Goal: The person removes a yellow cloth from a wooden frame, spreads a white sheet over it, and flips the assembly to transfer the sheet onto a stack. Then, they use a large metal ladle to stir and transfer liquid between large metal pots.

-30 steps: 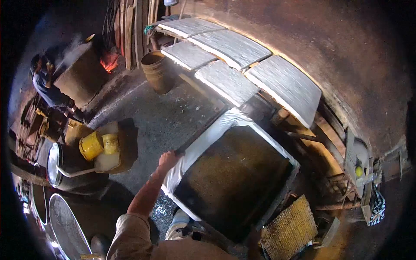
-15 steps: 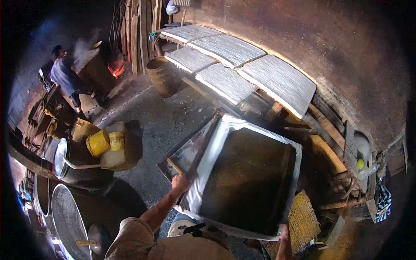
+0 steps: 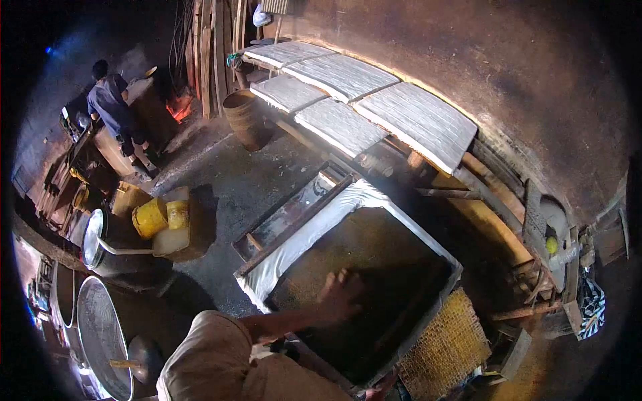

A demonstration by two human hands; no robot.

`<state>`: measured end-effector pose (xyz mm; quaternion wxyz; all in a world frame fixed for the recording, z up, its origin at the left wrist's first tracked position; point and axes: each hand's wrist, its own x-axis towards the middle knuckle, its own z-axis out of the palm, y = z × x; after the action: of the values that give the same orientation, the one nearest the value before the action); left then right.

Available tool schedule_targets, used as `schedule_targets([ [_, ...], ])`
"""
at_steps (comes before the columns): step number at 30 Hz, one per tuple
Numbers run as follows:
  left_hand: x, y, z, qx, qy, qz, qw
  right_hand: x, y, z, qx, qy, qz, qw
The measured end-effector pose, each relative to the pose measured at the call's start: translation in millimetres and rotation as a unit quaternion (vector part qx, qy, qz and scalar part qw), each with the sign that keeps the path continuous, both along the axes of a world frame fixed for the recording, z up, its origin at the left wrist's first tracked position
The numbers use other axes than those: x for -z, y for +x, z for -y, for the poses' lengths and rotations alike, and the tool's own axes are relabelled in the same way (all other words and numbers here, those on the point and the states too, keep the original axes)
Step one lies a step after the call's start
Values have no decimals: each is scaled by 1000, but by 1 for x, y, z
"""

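A dark flat board [image 3: 388, 260] with white cloth [image 3: 364, 194] showing around its edges lies tilted in front of me. My left hand [image 3: 340, 294] reaches over it, fingers stretched out and apart, and appears to rest on the dark surface. Only a small part of my right hand [image 3: 382, 387] shows, at the board's lowest corner; its fingers are mostly hidden. Beside the cloth's upper left side lies a shallow wooden box [image 3: 294, 214] with a pale, wet-looking inside. A woven yellow mat [image 3: 447, 347] leans near the board's lower right.
Several white slabs [image 3: 414, 120] lie on a rack along the wall. Yellow buckets [image 3: 150, 219] stand in a tub to the left, near large metal pots [image 3: 90, 334]. A barrel [image 3: 246, 120] and a person [image 3: 114, 110] by a fire [image 3: 179, 107] are farther back.
My left hand has let go of the side edge and moved onto the dark board. The board has shifted slightly down and left; my right hand is lower. The other person has turned away.
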<state>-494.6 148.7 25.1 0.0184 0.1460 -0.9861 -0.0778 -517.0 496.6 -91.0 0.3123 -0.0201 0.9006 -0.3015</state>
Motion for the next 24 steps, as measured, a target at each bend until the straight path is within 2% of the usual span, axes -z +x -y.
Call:
schedule_targets([
  [2,11,-6,-58,59,90,-44,993,3,-1,-1,0,-6,-1,1000],
  [3,8,-9,-73,58,91,-46,993,6,-2,0,0,-12,0,1000],
  [5,1,-16,-94,92,144,12,985,6,-3,0,3,-24,1,1000],
  [11,-21,-23,-106,125,131,107,978,-14,-24,6,44,-150,-4,988],
  [14,-44,-30,-105,115,193,55,973,-57,-52,19,70,-235,-41,969],
  [16,-71,-44,-105,91,193,3,977,-108,-80,24,63,-270,-90,957],
  [18,-95,-65,-98,72,225,-129,963,-186,-108,31,37,-276,-159,947],
  [22,-231,-74,-37,34,389,-109,914,-396,-139,76,-69,-225,-325,916],
  [24,-254,-63,-2,7,509,-294,809,-477,-126,131,-146,-174,-392,892],
])
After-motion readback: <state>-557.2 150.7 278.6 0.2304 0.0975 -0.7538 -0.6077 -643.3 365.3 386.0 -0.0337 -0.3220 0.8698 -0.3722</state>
